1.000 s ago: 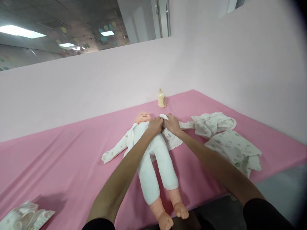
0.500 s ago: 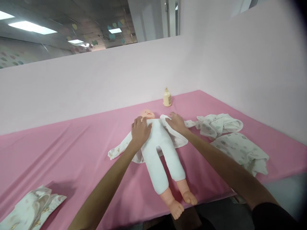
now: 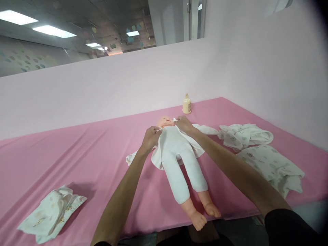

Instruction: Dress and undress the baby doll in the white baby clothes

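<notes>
A baby doll (image 3: 176, 150) with a white cloth body lies on its back, its head at the far end and its bare feet toward me. Beneath it spreads an open white baby shirt (image 3: 156, 159), one printed sleeve out to each side. My left hand (image 3: 151, 137) is closed on the shirt's edge at the doll's left-of-view shoulder. On the other side of the neck, my right hand (image 3: 183, 125) pinches the shirt's opposite edge near the collar. The fingertips partly hide the cloth they grip.
A pink sheet (image 3: 102, 164) covers the table. Folded printed baby clothes (image 3: 52, 213) lie at the near left. Printed garments, one a crumpled piece (image 3: 247, 135) and one a flatter cloth (image 3: 274, 164), lie at right. A cream pump bottle (image 3: 187, 105) stands by the white wall (image 3: 123, 85).
Both hands have closed on the shirt's edges and drawn them up at the doll's shoulders. The left front panel now stands up beside the body. The view has shifted slightly left.
</notes>
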Tool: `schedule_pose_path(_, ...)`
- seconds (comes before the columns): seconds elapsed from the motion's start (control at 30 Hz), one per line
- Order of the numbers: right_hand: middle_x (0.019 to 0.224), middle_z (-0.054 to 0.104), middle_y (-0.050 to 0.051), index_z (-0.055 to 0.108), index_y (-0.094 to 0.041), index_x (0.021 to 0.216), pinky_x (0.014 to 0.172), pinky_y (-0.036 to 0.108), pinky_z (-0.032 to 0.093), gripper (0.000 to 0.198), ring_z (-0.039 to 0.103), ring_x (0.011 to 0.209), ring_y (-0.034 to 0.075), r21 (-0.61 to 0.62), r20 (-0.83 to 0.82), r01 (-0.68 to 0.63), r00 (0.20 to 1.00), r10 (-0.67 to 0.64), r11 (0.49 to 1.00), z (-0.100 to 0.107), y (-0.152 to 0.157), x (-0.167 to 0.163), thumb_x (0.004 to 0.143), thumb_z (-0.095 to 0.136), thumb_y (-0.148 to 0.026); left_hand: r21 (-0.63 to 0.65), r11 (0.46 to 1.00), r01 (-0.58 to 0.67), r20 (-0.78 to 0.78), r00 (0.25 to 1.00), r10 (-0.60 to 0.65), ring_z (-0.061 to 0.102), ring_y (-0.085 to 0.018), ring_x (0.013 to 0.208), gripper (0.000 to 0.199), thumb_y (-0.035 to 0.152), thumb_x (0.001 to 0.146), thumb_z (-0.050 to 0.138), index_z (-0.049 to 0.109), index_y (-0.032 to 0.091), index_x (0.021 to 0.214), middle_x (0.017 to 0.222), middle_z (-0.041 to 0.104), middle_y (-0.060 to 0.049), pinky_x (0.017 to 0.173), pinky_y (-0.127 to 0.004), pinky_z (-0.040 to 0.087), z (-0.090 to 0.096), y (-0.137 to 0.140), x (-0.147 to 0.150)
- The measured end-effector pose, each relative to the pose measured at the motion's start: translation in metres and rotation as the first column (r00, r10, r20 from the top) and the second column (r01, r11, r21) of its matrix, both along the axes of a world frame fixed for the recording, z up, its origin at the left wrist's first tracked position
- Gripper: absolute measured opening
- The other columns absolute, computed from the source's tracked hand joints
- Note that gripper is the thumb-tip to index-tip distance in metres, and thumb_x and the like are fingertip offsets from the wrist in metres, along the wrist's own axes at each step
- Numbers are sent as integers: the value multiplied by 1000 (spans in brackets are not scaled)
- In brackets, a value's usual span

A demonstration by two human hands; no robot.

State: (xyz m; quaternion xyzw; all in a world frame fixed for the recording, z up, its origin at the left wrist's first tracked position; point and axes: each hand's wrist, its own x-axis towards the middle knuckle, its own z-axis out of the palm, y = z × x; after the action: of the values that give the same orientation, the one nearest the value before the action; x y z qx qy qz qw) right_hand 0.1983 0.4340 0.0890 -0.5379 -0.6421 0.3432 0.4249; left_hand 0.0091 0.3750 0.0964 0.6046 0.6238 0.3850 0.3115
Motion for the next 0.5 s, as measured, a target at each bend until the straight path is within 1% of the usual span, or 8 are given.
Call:
schedule_pose_path(0.07,62,28,-5,35,-22,63,53,26,22,31,27,59,10,19,43,-88,995,87,996,-1,-6,-4,80,59,-17,-26,996,85,169,982,-79,64,-17,82,40,36,85,66,63,14,119,104,68,-9,69,-26,47,7,-8,9)
schedule_pose_path(0.13,66,42,-4,49,-20,69,55,24,30,17,39,63,11,20,76,-151,986,149,988,-2,-16,-2,80,63,-22,-65,985,158,208,968,-142,63,-16,82,47,32,83,68,61,15,127,114,65,-11,67,-25,47,12,-16,15)
schedule_pose_path(0.17,73,52,-2,58,-19,79,59,24,35,10,47,68,13,20,93,-170,981,168,985,-2,-22,1,80,65,-25,-84,980,178,190,969,-160,62,-15,81,51,30,82,67,59,17,131,118,62,-11,65,-24,46,14,-20,17)
schedule_pose_path(0.23,98,66,4,65,-18,109,70,25,45,31,59,85,17,14,117,-185,976,182,983,-3,-36,11,82,68,-33,-111,973,202,115,975,-189,60,-13,78,56,28,82,66,55,21,136,123,58,-11,61,-23,45,14,-29,18)
schedule_pose_path(0.3,122,66,9,56,-19,135,82,29,50,55,63,101,21,9,141,-191,972,188,981,-5,-53,25,84,67,-38,-126,961,247,29,969,-245,60,-14,78,62,28,83,63,48,26,143,124,56,-10,62,-24,46,14,-39,16)
schedule_pose_path(0.37,131,63,12,51,-19,144,90,34,50,64,63,110,24,36,192,-180,967,170,983,-11,-70,41,85,67,-39,-123,953,276,-101,952,-288,62,-17,84,72,29,85,60,35,28,152,125,55,-10,67,-27,48,12,-50,11)
schedule_pose_path(0.43,138,59,14,49,-19,145,100,38,47,67,57,124,27,98,266,-138,958,107,986,-20,-85,58,84,68,-37,-87,968,235,-278,927,-250,62,-23,95,80,34,87,59,23,26,158,127,56,-12,76,-32,49,9,-62,5)
schedule_pose_path(0.5,138,59,14,52,-19,142,101,41,45,66,55,126,30,101,326,-70,945,34,992,-30,-98,73,82,70,-40,-70,981,178,-415,890,-191,61,-28,102,79,41,90,57,22,22,158,119,59,-13,81,-36,48,6,-71,1)
